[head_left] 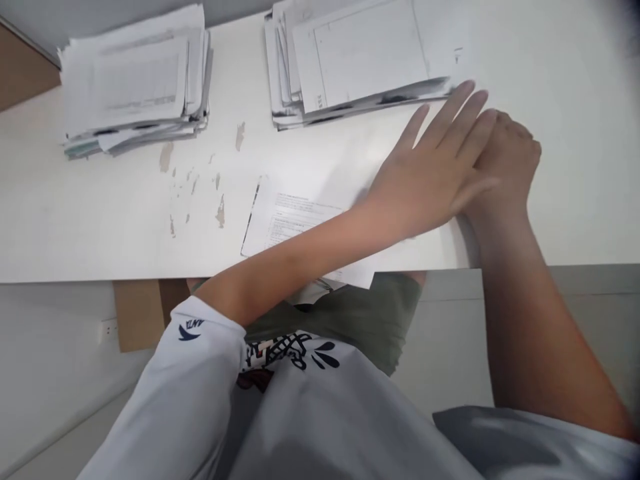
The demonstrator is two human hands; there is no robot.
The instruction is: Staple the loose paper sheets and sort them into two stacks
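Observation:
My left hand (430, 163) reaches across to the right with its palm down and fingers stretched out, holding nothing. Its thumb lies over the back of my right hand (513, 157), close to the wrist. The fingers of that right hand are curled downward into a closed shape. Its palm side is hidden, so I cannot see whether anything is inside. Below my left forearm lies a printed sheet of paper (285, 217). The forearm covers part of the sheet, and one corner hangs over the front edge of the desk.
The white desk (590, 200) has worn brown patches on its left half. A pile of papers (140, 80) stands at the back left, and another paper stack (360, 57) at the back middle. Cardboard shows at the far left (25, 67) and under the desk (137, 317).

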